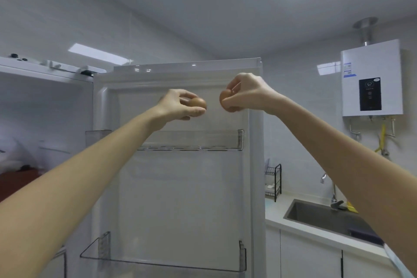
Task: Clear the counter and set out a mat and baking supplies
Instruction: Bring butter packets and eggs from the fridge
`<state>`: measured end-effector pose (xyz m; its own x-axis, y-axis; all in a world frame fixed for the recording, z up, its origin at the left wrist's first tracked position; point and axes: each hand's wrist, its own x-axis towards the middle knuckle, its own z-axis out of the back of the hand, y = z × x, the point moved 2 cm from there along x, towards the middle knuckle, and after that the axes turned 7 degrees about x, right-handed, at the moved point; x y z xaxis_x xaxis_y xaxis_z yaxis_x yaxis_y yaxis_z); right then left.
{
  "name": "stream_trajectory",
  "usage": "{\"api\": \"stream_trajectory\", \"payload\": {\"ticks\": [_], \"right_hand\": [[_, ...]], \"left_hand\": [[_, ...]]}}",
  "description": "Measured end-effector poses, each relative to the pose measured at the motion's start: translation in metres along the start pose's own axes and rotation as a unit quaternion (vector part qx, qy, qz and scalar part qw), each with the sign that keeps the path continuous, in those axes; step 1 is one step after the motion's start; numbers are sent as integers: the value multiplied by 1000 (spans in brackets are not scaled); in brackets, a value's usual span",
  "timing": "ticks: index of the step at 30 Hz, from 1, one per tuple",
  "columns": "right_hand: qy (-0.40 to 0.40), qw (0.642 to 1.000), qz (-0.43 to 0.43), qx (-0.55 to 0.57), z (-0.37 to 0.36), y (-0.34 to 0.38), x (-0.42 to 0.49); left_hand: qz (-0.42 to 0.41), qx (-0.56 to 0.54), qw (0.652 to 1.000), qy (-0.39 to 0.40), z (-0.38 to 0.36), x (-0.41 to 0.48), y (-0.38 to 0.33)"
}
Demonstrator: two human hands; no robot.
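Both my arms reach up in front of the open fridge door [180, 187]. My left hand [178, 104] pinches a brown egg [198, 103] between thumb and fingers. A second brown egg [225, 102] sits in the fingers of my right hand [246, 95]. The two eggs hang a small gap apart, above the door's clear upper shelf [194, 140], which has egg hollows along its bottom.
The fridge interior [40, 119] stands open at left. A lower door shelf [162, 257] is bare. To the right are a white counter [274, 212] with a dark sink [325, 216], a tap [331, 189], a black rack [274, 181] and a wall water heater [372, 79].
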<state>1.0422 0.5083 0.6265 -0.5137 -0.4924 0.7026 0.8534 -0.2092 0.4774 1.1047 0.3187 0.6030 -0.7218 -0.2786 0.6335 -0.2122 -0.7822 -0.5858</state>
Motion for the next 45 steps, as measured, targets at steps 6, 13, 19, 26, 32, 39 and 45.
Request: {"api": "stream_trajectory", "payload": {"ticks": [6,13,19,26,32,39,45], "right_hand": [[-115,992,42,-12,25,-12,-49],[-128,991,36,-27,33,-46,-145],[-134,989,-60,-15,52,-92,-219],[-155,980,-123,-3,61,-156,-278],[-165,975,-150,12,75,-235,-280],[-147,978,-148,1,109,-346,-239],[-116,982,-147,12,130,-437,-193]], "left_hand": [[-77,-24,991,-105,-20,-54,-35],[-70,-83,992,-68,-86,-127,-44],[-44,-119,991,-50,-150,-172,-38],[-38,-154,987,9,-233,-187,-50],[-35,-181,983,-6,-312,-158,-55],[-6,-206,979,-13,-421,-80,-48],[30,-213,977,0,-497,-15,-34]]}}
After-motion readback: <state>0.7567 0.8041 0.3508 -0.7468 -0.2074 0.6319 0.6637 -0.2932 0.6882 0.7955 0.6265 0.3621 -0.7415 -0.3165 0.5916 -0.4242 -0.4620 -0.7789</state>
